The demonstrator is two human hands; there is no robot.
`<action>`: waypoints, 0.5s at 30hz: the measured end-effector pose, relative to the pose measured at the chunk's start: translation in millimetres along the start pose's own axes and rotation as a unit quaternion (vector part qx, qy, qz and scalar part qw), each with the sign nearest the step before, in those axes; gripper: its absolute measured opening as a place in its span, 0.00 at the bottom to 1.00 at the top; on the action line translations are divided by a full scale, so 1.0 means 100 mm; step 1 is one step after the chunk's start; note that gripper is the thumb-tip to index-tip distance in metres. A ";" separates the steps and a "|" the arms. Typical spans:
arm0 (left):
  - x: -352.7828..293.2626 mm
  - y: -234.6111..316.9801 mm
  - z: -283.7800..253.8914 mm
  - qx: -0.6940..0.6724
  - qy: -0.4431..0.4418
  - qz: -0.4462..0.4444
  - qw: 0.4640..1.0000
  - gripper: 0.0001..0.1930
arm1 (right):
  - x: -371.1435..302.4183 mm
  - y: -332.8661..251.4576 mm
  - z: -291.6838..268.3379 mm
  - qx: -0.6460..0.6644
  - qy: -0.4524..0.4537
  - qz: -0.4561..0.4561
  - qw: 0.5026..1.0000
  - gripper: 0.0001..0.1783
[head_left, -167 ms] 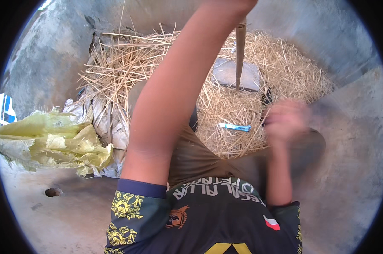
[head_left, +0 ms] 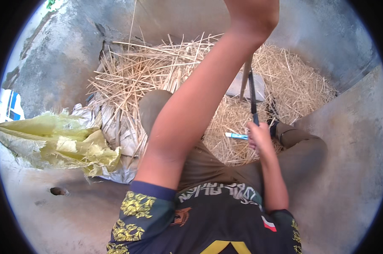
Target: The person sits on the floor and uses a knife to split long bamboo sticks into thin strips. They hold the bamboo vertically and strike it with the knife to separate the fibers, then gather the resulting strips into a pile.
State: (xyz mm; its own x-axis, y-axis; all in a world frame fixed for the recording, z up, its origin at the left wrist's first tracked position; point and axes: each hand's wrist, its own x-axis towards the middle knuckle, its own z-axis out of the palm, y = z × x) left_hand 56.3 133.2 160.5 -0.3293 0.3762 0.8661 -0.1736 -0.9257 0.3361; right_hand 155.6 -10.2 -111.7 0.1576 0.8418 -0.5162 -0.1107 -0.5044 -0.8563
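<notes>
My left arm reaches up across the view, and my left hand [head_left: 255, 12] is bent at the wrist and cut off by the top edge, its fingers hidden. Behind that wrist, a wooden stick [head_left: 244, 81] points down over a flat grey block [head_left: 259, 86]; its top end is hidden. My right hand [head_left: 259, 138] is closed round the lower end of a long, dark knife [head_left: 252, 95]. The knife's length runs upward beside the stick; whether they touch I cannot tell. Close to the right fingers, a light-blue pen-like object [head_left: 236, 136] lies on the straw.
Straw and split stalks [head_left: 157, 63] cover the ground between my legs [head_left: 299, 154]. A torn yellow woven sack [head_left: 60, 142] and crumpled grey sheeting [head_left: 128, 163] lie at left. Concrete walls [head_left: 322, 29] surround me, and a small hole [head_left: 59, 191] shows at lower left.
My right hand was blurred beside my right knee; it has moved left, and the dark knife now shows upright in it. The whole view has shifted slightly.
</notes>
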 end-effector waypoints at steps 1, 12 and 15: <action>0.01 -0.01 -0.05 -0.020 -0.011 -0.011 1.000 0.24 | -0.02 -0.02 -0.10 -0.001 -0.010 0.010 1.000 0.14; 0.88 0.73 -0.10 -0.110 -0.137 -0.218 0.960 0.26 | -0.12 -0.06 -0.12 0.162 -0.205 0.099 0.960 0.19; 0.92 0.44 -0.15 -0.112 -0.131 -0.170 0.970 0.26 | -0.53 -0.60 -0.41 -0.116 0.027 -0.100 0.988 0.19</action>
State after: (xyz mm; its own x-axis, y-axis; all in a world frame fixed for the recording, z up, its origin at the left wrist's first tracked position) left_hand 4.4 128.2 249.6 0.0253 0.6080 0.7936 -0.4373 -0.7071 0.5557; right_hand 194.4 -32.3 -33.7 0.2061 0.9205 -0.3319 0.1541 -0.3655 -0.9180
